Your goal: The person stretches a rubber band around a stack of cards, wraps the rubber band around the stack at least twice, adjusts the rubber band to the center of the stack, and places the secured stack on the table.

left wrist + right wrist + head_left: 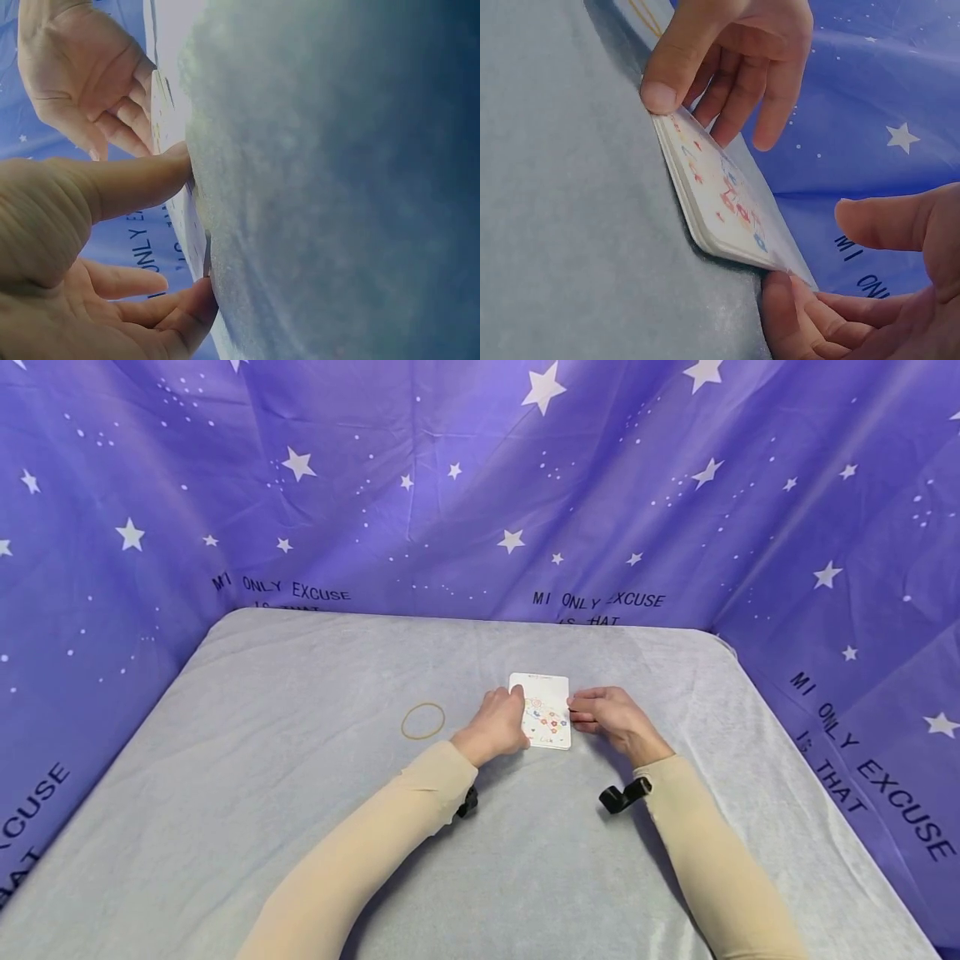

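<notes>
"Two cream sleeves [360,852] come first, slanting inward from the near side of the card stack [546,693]. Why that angle?"

"Likely so both hands can meet the card stack from opposite sides. It's on the worktop [225,760], flowered face up; whether one edge is slightly raised, I can't tell."

"What is the left hand [497,722] doing?"

"Pinching the left side of the card stack lengthwise: thumb [660,97] at the near corner, a fingertip [201,294] at the far one, the other fingers somewhat spread. I'd say that span steadies it while leaving most of the flowers uncovered. The wrist bends in toward the card stack."

"And the right hand [611,718]?"

"Its fingers lie close together, tips touching the right edge of the card stack, thumb lifted well apart. To me that's a brace against the side rather than a grip. The palm faces the card stack."

"Then that thin yellowish loop?"

"Looks like a rubber band [420,738], left of the card stack and touching neither hand. Lying there, it crosses none of the flowers."
</notes>
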The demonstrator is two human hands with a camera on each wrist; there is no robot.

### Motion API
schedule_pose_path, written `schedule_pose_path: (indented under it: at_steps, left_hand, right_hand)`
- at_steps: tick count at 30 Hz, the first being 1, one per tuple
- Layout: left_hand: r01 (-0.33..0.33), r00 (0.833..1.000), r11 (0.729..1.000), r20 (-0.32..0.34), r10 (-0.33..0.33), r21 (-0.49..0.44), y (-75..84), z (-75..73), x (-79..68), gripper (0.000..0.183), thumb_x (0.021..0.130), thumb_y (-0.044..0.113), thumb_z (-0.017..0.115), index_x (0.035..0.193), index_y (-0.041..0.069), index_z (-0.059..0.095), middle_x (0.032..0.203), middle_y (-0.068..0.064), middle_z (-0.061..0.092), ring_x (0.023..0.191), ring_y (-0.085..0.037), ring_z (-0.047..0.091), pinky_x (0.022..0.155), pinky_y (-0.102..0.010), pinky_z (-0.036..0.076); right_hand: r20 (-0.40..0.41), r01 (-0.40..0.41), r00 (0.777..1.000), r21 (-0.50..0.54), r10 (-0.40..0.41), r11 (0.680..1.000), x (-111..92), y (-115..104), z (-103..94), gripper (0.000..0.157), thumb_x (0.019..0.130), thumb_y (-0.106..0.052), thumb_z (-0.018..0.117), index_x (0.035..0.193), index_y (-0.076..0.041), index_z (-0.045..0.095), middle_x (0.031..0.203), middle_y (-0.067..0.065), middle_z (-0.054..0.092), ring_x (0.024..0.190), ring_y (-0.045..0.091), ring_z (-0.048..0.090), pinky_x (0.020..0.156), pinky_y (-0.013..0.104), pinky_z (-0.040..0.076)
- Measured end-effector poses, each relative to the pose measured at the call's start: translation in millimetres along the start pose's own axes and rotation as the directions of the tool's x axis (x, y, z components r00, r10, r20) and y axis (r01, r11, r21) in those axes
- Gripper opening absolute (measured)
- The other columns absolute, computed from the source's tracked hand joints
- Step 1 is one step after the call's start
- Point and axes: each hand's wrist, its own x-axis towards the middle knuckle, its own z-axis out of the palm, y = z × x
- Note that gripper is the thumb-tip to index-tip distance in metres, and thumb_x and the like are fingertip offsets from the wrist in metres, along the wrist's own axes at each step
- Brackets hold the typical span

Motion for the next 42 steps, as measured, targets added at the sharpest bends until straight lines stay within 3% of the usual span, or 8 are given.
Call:
schedule_pose_path:
  at_steps: [5, 10, 17, 24, 29, 31, 36, 42]
  left_hand:
    - [0.050, 0.998, 0.994, 0.028, -0.048, -0.101, 0.0, -0.1, 1.9, 0.079, 0.058, 0.021, 0.083, 0.122, -0.001, 0.041, 0.102, -0.014, 0.051, 0.102, -0.028, 0.047, 0.091, -0.033, 0.039]
    - [0.111, 0.993, 0.976, 0.068, -0.100, -0.186, -3.1, 1.0, 3.8, 0.100, 0.059, 0.024, 0.083, 0.138, 0.000, 0.026, 0.124, -0.018, 0.043, 0.118, -0.030, 0.039, 0.100, -0.034, 0.033]
    - [0.093, 0.996, 0.953, 0.019, -0.091, -0.289, -10.4, -0.1, 5.8, 0.061, 0.065, 0.023, 0.079, 0.113, 0.000, 0.050, 0.104, -0.010, 0.054, 0.095, -0.022, 0.049, 0.086, -0.030, 0.042]
    - [0.161, 0.984, 0.876, 0.005, -0.179, -0.454, -17.5, -1.0, 6.0, 0.044, 0.073, 0.022, 0.072, 0.109, 0.006, 0.053, 0.096, -0.004, 0.057, 0.085, -0.016, 0.052, 0.076, -0.027, 0.045]
    - [0.158, 0.966, 0.787, -0.073, -0.249, -0.597, -21.7, -2.9, 5.3, 0.041, 0.079, 0.007, 0.060, 0.119, 0.005, 0.049, 0.091, -0.003, 0.059, 0.079, -0.015, 0.054, 0.069, -0.025, 0.046]
    - [0.142, 0.961, 0.775, -0.104, -0.258, -0.616, -23.8, -3.0, 5.5, 0.035, 0.078, 0.003, 0.058, 0.112, 0.006, 0.052, 0.086, -0.002, 0.057, 0.076, -0.014, 0.053, 0.066, -0.024, 0.045]
    - [0.109, 0.964, 0.805, -0.135, -0.229, -0.584, -26.2, -4.4, 2.8, 0.022, 0.074, -0.003, 0.055, 0.094, 0.006, 0.051, 0.077, -0.002, 0.053, 0.069, -0.015, 0.049, 0.056, -0.022, 0.040]
    - [0.097, 0.975, 0.852, -0.124, -0.186, -0.515, -24.2, -5.8, -0.9, 0.020, 0.073, -0.003, 0.053, 0.090, 0.007, 0.048, 0.075, -0.004, 0.054, 0.064, -0.016, 0.049, 0.051, -0.022, 0.039]
  right_hand:
    - [-0.012, 0.041, 0.999, -0.098, -0.043, 0.994, 0, 1, 3.5, 0.045, 0.085, -0.007, 0.057, 0.122, 0.013, 0.040, 0.094, 0.012, 0.056, 0.076, 0.015, 0.059, 0.073, 0.030, 0.051]
    - [-0.072, 0.088, 0.991, -0.284, -0.113, 0.955, 0, 3, 9.7, 0.040, 0.081, -0.008, 0.060, 0.115, 0.008, 0.044, 0.092, 0.010, 0.054, 0.070, 0.013, 0.056, 0.061, 0.028, 0.051]
    - [-0.046, 0.069, 0.996, -0.139, -0.076, 0.988, 2, 6, 13.2, 0.042, 0.082, 0.001, 0.056, 0.117, 0.007, 0.034, 0.085, 0.011, 0.058, 0.065, 0.017, 0.059, 0.058, 0.031, 0.053]
    - [-0.073, 0.196, 0.976, -0.105, -0.204, 0.975, -3, 3, 18.3, 0.040, 0.083, 0.000, 0.056, 0.117, 0.002, 0.035, 0.084, 0.010, 0.057, 0.066, 0.020, 0.057, 0.061, 0.038, 0.052]
    - [-0.084, 0.293, 0.949, -0.125, -0.304, 0.948, -4, 3, 22.4, 0.034, 0.083, 0.001, 0.057, 0.111, -0.002, 0.038, 0.079, 0.009, 0.055, 0.068, 0.021, 0.058, 0.063, 0.044, 0.052]
    - [-0.082, 0.303, 0.945, -0.140, -0.316, 0.943, -4, 3, 22.8, 0.033, 0.083, 0.001, 0.057, 0.110, -0.002, 0.039, 0.078, 0.011, 0.055, 0.069, 0.020, 0.058, 0.063, 0.045, 0.052]
    - [-0.062, 0.318, 0.941, -0.173, -0.333, 0.932, -4, 4, 23.1, 0.034, 0.082, 0.003, 0.058, 0.109, 0.001, 0.039, 0.077, 0.018, 0.055, 0.071, 0.025, 0.059, 0.065, 0.047, 0.052]
    - [-0.049, 0.350, 0.923, -0.297, -0.381, 0.888, -3, 6, 21.8, 0.032, 0.081, 0.003, 0.059, 0.105, 0.003, 0.038, 0.074, 0.014, 0.055, 0.068, 0.024, 0.057, 0.063, 0.041, 0.053]
